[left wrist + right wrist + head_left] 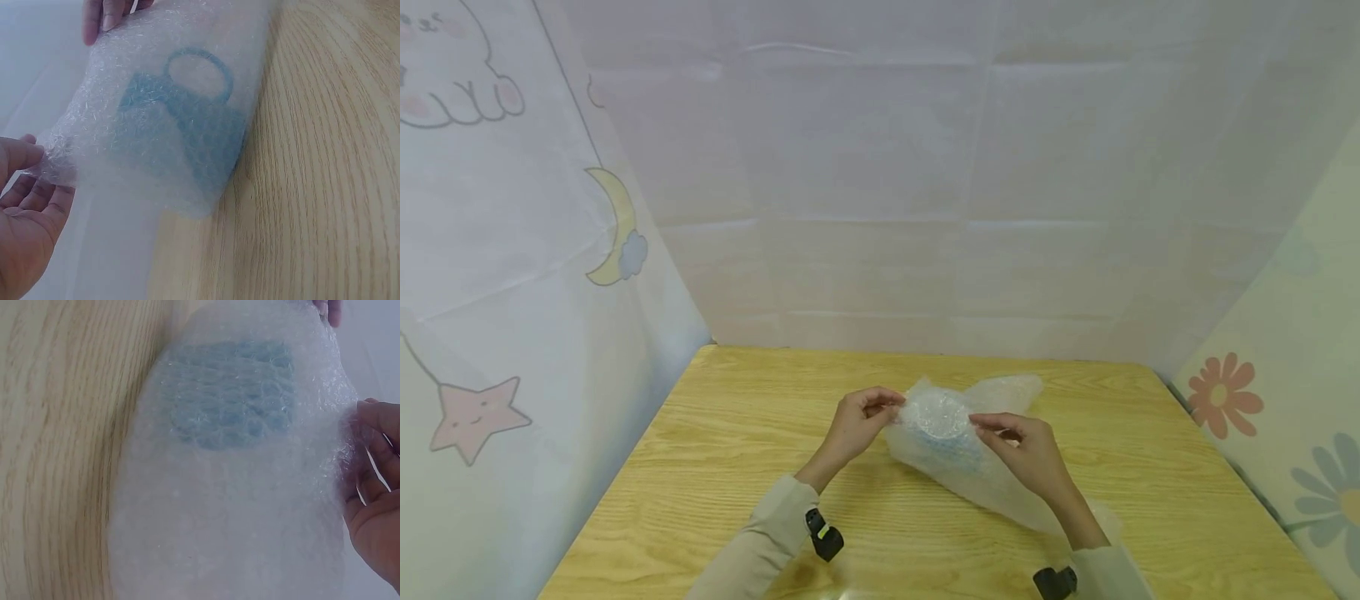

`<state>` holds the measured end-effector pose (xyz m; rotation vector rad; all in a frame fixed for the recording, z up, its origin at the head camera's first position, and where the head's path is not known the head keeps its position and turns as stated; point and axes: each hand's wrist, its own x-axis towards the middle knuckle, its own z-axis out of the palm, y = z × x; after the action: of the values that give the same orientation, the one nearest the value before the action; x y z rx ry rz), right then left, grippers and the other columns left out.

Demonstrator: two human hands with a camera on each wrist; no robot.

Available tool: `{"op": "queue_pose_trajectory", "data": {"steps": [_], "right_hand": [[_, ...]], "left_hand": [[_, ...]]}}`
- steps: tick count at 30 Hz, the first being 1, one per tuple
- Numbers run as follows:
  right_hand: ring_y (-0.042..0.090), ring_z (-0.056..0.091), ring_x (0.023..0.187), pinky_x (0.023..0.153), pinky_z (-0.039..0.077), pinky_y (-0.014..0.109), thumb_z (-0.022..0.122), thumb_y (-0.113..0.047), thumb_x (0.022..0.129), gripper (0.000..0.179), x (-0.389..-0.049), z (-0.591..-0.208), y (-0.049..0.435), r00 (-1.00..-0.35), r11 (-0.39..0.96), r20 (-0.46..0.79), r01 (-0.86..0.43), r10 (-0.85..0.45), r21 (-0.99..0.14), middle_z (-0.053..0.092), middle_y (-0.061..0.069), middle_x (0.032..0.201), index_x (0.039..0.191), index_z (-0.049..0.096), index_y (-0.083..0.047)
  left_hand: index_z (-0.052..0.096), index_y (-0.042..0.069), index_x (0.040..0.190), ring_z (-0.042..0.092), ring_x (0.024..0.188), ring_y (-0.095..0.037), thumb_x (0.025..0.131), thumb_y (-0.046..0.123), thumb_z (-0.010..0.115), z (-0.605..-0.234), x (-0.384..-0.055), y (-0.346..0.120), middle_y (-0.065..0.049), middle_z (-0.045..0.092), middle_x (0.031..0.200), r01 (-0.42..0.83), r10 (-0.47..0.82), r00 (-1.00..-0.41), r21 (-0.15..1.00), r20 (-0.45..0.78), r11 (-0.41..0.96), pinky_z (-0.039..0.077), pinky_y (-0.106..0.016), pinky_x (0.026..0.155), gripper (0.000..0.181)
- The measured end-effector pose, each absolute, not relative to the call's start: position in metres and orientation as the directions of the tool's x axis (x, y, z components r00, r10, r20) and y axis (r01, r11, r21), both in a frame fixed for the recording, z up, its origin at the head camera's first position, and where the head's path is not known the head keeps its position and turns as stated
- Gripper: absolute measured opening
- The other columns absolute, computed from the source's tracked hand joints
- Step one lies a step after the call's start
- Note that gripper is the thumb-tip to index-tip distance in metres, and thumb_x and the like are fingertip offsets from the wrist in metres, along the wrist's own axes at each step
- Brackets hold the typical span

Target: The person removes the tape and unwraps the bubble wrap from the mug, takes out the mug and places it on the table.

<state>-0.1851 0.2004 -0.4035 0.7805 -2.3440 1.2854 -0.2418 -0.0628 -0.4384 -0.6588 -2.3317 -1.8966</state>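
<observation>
Got a blue mug-looking thing (209,137) on the table (715,467), already sleeved in bubble wrap (992,490). Pinching the wrap's upper edge with left hand (861,419) and right hand (1027,450). Doesn't look finished tbh, with loose wrap left over.

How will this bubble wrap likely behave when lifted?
The bubble wrap should flop, since it creases between left hand and right hand. Its trailing end may sag, lying loose on the table. The blue ring-handled object inside may weigh down one end.

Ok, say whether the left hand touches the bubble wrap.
Touching: the left wrist view shows the left hand pinching the bubble wrap by its edge.
</observation>
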Motion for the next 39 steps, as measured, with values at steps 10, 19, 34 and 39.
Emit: {"op": "queue_pose_trajectory", "data": {"steps": [10, 19, 34, 39], "right_hand": [[0.019, 0.069, 0.076, 0.064, 0.056, 0.025, 0.071, 0.007, 0.083, 0.023, -0.191, -0.425, 0.205, -0.797, 0.423, 0.538, -0.602, -0.273, -0.677, 0.072, 0.011, 0.094, 0.106, 0.072, 0.001], [0.016, 0.070, 0.080, 0.066, 0.056, 0.025, 0.073, 0.001, 0.084, 0.031, -0.188, -0.428, 0.205, -0.802, 0.425, 0.536, -0.595, -0.264, -0.682, 0.073, 0.004, 0.093, 0.115, 0.069, 0.001], [0.010, 0.069, 0.076, 0.064, 0.055, 0.020, 0.073, -0.007, 0.087, 0.016, -0.169, -0.429, 0.200, -0.790, 0.508, 0.471, -0.614, -0.394, -0.605, 0.073, 0.007, 0.092, 0.100, 0.073, 0.002], [0.012, 0.069, 0.078, 0.065, 0.054, 0.020, 0.072, -0.006, 0.088, 0.013, -0.163, -0.433, 0.199, -0.760, 0.472, 0.471, -0.649, -0.448, -0.597, 0.073, 0.009, 0.094, 0.097, 0.074, 0.002]], "left_hand": [[0.060, -0.011, 0.120, 0.065, 0.096, -0.039, 0.093, -0.004, 0.060, -0.410, -0.221, -0.069, -0.027, 0.066, 0.106, 0.346, 0.319, -0.896, 0.936, 0.308, 0.067, 0.054, -0.041, 0.082, 0.027], [0.062, -0.011, 0.117, 0.066, 0.096, -0.036, 0.095, -0.004, 0.058, -0.413, -0.218, -0.078, -0.024, 0.066, 0.106, 0.373, 0.365, -0.875, 0.924, 0.318, 0.088, 0.053, -0.044, 0.083, 0.024], [0.065, 0.001, 0.117, 0.066, 0.096, -0.025, 0.094, 0.003, 0.063, -0.437, -0.225, -0.094, -0.011, 0.068, 0.106, 0.369, 0.498, -0.827, 0.920, 0.260, 0.134, 0.055, -0.029, 0.077, 0.023], [0.064, 0.002, 0.121, 0.066, 0.098, -0.016, 0.093, 0.010, 0.066, -0.438, -0.221, -0.098, -0.008, 0.069, 0.111, 0.388, 0.563, -0.793, 0.905, 0.231, 0.174, 0.054, -0.027, 0.079, 0.029]]}}
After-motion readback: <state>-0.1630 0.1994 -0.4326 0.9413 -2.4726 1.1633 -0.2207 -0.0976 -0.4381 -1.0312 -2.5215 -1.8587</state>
